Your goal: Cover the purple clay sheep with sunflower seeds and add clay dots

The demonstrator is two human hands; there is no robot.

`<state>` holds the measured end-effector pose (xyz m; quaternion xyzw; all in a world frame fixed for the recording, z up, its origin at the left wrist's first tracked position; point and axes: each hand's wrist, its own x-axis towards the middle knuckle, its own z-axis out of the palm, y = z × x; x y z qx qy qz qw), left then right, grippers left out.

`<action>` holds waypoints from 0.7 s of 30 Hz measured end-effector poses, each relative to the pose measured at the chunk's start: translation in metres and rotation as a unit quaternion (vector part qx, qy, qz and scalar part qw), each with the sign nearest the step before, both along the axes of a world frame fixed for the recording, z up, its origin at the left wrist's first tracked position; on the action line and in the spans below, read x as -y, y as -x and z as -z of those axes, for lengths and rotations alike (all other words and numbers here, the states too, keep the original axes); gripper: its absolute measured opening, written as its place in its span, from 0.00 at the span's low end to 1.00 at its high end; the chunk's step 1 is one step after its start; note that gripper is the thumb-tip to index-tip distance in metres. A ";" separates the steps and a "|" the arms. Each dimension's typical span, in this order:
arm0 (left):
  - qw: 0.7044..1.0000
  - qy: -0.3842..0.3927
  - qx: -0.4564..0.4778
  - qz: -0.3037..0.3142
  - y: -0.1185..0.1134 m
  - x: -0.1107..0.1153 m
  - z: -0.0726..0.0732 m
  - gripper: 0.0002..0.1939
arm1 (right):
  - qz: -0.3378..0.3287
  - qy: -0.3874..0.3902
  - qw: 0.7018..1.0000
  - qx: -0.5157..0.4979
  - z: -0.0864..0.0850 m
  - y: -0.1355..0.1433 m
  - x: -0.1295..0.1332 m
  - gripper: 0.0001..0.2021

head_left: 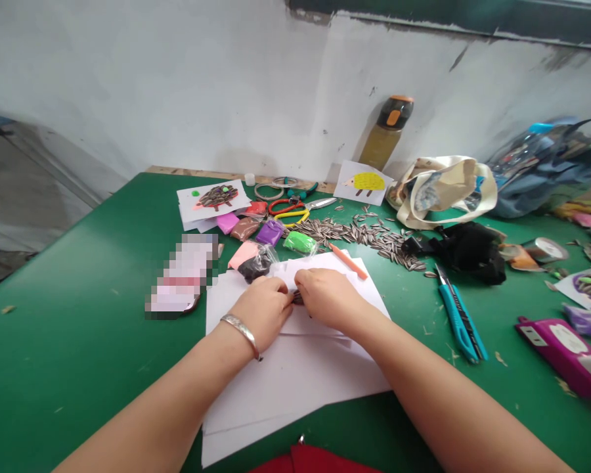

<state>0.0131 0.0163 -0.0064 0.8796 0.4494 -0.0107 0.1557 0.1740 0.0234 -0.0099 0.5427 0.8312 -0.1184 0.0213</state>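
Observation:
White paper sheets (270, 381) lie stacked on the green table. My left hand (266, 309), below a silver bracelet on the wrist, rests on the upper sheet with its fingers curled. Close beside it, my right hand (322, 295) is bent over the same sheet, fingers pressed together. Between the fingertips a few dark striped seeds (298, 297) show on the paper. Whatever either hand pinches is too small and covered to make out. An orange stick (349, 261) lies at the sheets' upper right edge.
Bagged colored clay (269, 232), scissors (320, 204) and a seed pile (364, 234) lie beyond the paper. A blurred phone (184, 276) is left. To the right are a blue cutter (460, 315), black object (473, 253) and magenta case (566, 355). A bottle (387, 131) stands behind.

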 end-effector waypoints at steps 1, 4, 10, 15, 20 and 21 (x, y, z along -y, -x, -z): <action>1.000 0.002 -0.002 0.000 -0.001 0.000 -0.001 0.15 | -0.001 -0.003 1.000 -0.001 0.000 0.000 0.000 0.05; 1.000 0.008 -0.008 0.002 -0.002 0.001 -0.003 0.15 | -0.002 -0.007 1.000 -0.001 0.000 0.000 0.001 0.05; 1.000 -0.006 -0.012 0.016 -0.003 0.001 -0.003 0.16 | -0.008 -0.003 1.000 -0.004 -0.002 -0.001 0.000 0.05; 0.999 -0.015 -0.006 0.049 -0.001 0.000 -0.004 0.13 | -0.010 0.004 1.000 -0.024 -0.007 -0.007 0.000 0.08; 0.999 0.003 -0.002 0.036 0.000 0.000 -0.006 0.15 | 0.046 -0.002 0.998 -0.045 -0.010 -0.018 -0.001 0.13; 0.999 0.005 -0.001 0.035 0.000 0.000 -0.006 0.15 | 0.046 0.000 0.998 -0.046 -0.010 -0.019 -0.001 0.13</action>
